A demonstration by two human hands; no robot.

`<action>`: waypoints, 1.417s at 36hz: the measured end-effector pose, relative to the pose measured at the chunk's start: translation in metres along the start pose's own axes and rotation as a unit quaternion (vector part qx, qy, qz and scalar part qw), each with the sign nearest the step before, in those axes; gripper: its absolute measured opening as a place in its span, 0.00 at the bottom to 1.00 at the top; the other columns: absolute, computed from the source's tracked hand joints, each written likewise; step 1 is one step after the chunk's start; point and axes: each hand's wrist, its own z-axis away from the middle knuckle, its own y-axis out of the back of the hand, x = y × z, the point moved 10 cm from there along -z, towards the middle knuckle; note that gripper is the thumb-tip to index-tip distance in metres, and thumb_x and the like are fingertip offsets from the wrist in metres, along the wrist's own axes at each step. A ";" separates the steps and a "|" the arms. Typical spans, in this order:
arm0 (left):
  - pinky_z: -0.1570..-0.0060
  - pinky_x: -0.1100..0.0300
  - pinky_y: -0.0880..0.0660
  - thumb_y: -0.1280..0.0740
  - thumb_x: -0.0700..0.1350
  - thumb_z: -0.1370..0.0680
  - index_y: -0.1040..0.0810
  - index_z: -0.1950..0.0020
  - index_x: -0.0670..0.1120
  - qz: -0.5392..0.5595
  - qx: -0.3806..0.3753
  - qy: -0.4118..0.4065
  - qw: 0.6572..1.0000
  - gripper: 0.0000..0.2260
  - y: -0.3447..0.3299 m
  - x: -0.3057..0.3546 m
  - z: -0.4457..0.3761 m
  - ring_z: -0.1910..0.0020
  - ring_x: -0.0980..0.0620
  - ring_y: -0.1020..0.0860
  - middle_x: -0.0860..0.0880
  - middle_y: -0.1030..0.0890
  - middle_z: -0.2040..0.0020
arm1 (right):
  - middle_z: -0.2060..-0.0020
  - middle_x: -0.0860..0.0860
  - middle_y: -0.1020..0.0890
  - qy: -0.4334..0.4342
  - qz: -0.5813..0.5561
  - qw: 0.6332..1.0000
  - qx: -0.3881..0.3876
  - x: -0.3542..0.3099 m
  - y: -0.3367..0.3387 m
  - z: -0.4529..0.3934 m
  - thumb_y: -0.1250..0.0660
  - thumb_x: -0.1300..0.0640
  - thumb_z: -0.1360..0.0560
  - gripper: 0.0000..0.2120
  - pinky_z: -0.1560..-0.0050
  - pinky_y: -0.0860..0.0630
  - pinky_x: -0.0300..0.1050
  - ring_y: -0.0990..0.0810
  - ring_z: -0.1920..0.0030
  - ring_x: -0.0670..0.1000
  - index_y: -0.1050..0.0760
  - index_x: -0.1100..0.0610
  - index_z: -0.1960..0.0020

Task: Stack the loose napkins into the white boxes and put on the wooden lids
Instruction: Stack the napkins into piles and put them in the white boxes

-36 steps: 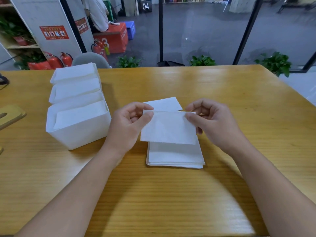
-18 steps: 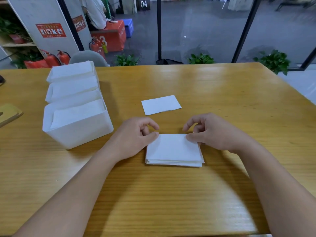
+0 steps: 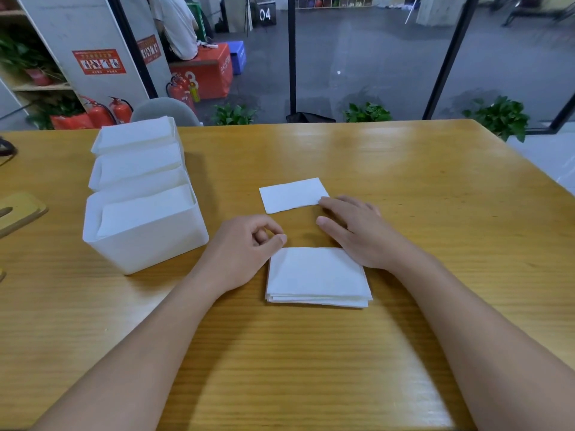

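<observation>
Gathering step: your right hand (image 3: 351, 231), fingers flat, is touching the single napkin (image 3: 292, 195) at frame centre; your left hand (image 3: 249, 244), loosely curled and empty, is resting beside the stack (image 3: 317, 276); next, lifting it onto that stack.

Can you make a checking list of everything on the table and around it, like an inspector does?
Surface: wooden table, glossy.
Job's things: napkin stack near the front; single napkin behind it; three white boxes at left, napkins inside; wooden lid at the left edge, off the boxes.
Clutter: nothing seen.
Hands: left hand loosely curled, holding nothing; right hand flat, fingers touching the single napkin.
Cables: dark cord far left.
Surroundings: fire extinguishers, potted plants, seated person.
</observation>
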 end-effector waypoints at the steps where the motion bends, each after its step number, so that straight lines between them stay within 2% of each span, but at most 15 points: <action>1: 0.64 0.58 0.28 0.26 0.55 0.17 0.14 0.50 0.58 0.002 0.000 0.002 1.000 0.04 0.000 0.000 0.000 0.69 0.59 0.28 0.52 0.19 0.64 | 0.26 0.41 0.25 0.002 0.006 1.000 0.002 -0.001 0.001 0.000 0.45 0.39 0.12 0.22 0.19 0.51 0.54 0.40 0.18 0.47 0.28 0.47 0.23; 5: 0.65 0.59 0.30 0.27 0.54 0.17 0.14 0.50 0.57 0.008 0.001 0.006 1.000 0.04 0.000 -0.002 0.000 0.70 0.59 0.28 0.54 0.20 0.65 | 0.47 0.41 0.16 0.024 0.023 0.999 0.042 0.000 0.011 0.004 0.46 0.36 0.15 0.19 0.23 0.42 0.52 0.24 0.35 0.47 0.20 0.43 0.39; 9: 0.64 0.59 0.29 0.27 0.54 0.17 0.14 0.49 0.58 0.008 0.003 0.004 1.000 0.03 0.000 -0.002 0.000 0.69 0.59 0.27 0.55 0.20 0.65 | 0.56 0.38 0.17 -0.005 -0.019 0.994 0.109 0.010 0.033 0.016 0.34 0.41 0.16 0.10 0.43 0.33 0.40 0.26 0.44 0.48 0.16 0.41 0.50; 11: 0.64 0.58 0.28 0.27 0.54 0.17 0.14 0.50 0.58 0.009 0.004 0.004 1.000 0.03 0.001 -0.003 0.000 0.69 0.59 0.28 0.55 0.20 0.65 | 0.58 0.38 0.17 -0.009 -0.032 0.991 0.126 0.011 0.037 0.022 0.31 0.44 0.17 0.09 0.51 0.36 0.33 0.27 0.49 0.44 0.16 0.44 0.53; 14: 0.63 0.54 0.27 0.27 0.54 0.17 0.14 0.50 0.58 0.004 0.002 0.002 1.000 0.04 0.000 -0.003 -0.001 0.69 0.59 0.28 0.53 0.19 0.64 | 0.56 0.38 0.16 0.006 -0.031 0.989 0.147 0.009 0.039 0.023 0.29 0.48 0.17 0.06 0.48 0.34 0.38 0.24 0.50 0.40 0.17 0.45 0.52; 16: 0.62 0.53 0.26 0.27 0.54 0.17 0.14 0.50 0.58 0.002 0.003 0.002 1.000 0.03 -0.001 -0.003 -0.001 0.69 0.59 0.27 0.54 0.19 0.64 | 0.51 0.35 0.17 0.000 -0.029 0.989 0.147 0.011 0.038 0.021 0.28 0.50 0.17 0.03 0.41 0.30 0.45 0.24 0.47 0.41 0.16 0.45 0.45; 20: 0.62 0.54 0.26 0.27 0.55 0.17 0.14 0.50 0.58 -0.004 0.003 0.003 1.000 0.04 -0.001 -0.004 -0.001 0.69 0.58 0.26 0.54 0.18 0.64 | 0.30 0.43 0.21 -0.017 -0.003 0.994 0.110 0.012 0.028 0.011 0.30 0.49 0.16 0.17 0.26 0.33 0.55 0.29 0.29 0.49 0.21 0.47 0.28; 24: 0.63 0.56 0.27 0.27 0.55 0.17 0.14 0.50 0.58 -0.003 0.003 0.005 1.000 0.04 -0.002 -0.005 -0.001 0.69 0.59 0.27 0.54 0.18 0.64 | 0.24 0.44 0.26 -0.028 0.015 0.997 0.071 0.017 0.018 0.006 0.33 0.47 0.15 0.23 0.23 0.36 0.56 0.34 0.24 0.53 0.28 0.48 0.21; 30: 0.62 0.53 0.25 0.27 0.54 0.17 0.14 0.51 0.58 -0.005 0.001 0.006 1.000 0.04 -0.002 -0.005 -0.001 0.68 0.58 0.25 0.53 0.17 0.63 | 0.34 0.40 0.21 -0.036 -0.008 0.996 0.077 0.022 0.019 0.007 0.31 0.50 0.16 0.22 0.28 0.30 0.56 0.30 0.32 0.50 0.27 0.45 0.23; 33: 0.62 0.54 0.26 0.27 0.54 0.17 0.14 0.51 0.58 -0.004 0.001 0.006 1.000 0.04 -0.003 -0.004 -0.001 0.69 0.58 0.26 0.53 0.18 0.63 | 0.39 0.44 0.20 -0.034 -0.015 0.996 0.085 0.022 0.019 0.007 0.30 0.52 0.17 0.23 0.32 0.29 0.53 0.27 0.37 0.50 0.26 0.46 0.23; 38: 0.62 0.57 0.26 0.27 0.55 0.17 0.15 0.48 0.58 -0.008 0.002 0.009 1.000 0.03 -0.003 -0.003 0.000 0.68 0.58 0.25 0.54 0.17 0.63 | 0.56 0.46 0.18 -0.028 -0.070 0.994 0.077 0.017 0.018 0.009 0.30 0.59 0.19 0.10 0.55 0.28 0.45 0.22 0.54 0.49 0.17 0.47 0.43; 43: 0.55 0.58 0.20 0.27 0.57 0.18 0.19 0.34 0.59 0.001 0.037 0.024 0.999 0.13 0.004 -0.003 0.000 0.58 0.55 0.18 0.58 0.15 0.56 | 0.57 0.47 0.18 -0.030 -0.154 0.979 0.128 0.012 0.030 0.017 0.28 0.61 0.19 0.08 0.57 0.27 0.37 0.23 0.57 0.47 0.18 0.48 0.46; 46: 0.54 0.66 0.23 0.26 0.59 0.19 0.23 0.27 0.58 0.001 0.066 0.032 0.997 0.21 0.009 -0.002 0.000 0.52 0.60 0.17 0.61 0.16 0.50 | 0.55 0.47 0.17 -0.018 -0.184 0.970 0.160 0.008 0.038 0.021 0.27 0.61 0.19 0.08 0.55 0.26 0.37 0.22 0.55 0.47 0.16 0.48 0.47; 48: 0.52 0.70 0.26 0.26 0.60 0.20 0.25 0.24 0.59 0.014 0.076 0.041 0.996 0.25 0.011 -0.004 -0.001 0.47 0.64 0.18 0.62 0.17 0.44 | 0.55 0.45 0.16 -0.012 -0.211 0.962 0.171 0.005 0.041 0.024 0.27 0.61 0.19 0.08 0.57 0.29 0.33 0.21 0.55 0.46 0.16 0.48 0.46; 51: 0.41 0.61 0.23 0.25 0.62 0.20 0.26 0.23 0.60 0.054 0.078 0.053 0.994 0.27 0.010 -0.006 -0.002 0.41 0.65 0.19 0.61 0.16 0.39 | 0.55 0.44 0.14 0.001 -0.259 0.948 0.187 -0.001 0.044 0.028 0.27 0.61 0.19 0.08 0.57 0.29 0.32 0.20 0.56 0.46 0.15 0.48 0.46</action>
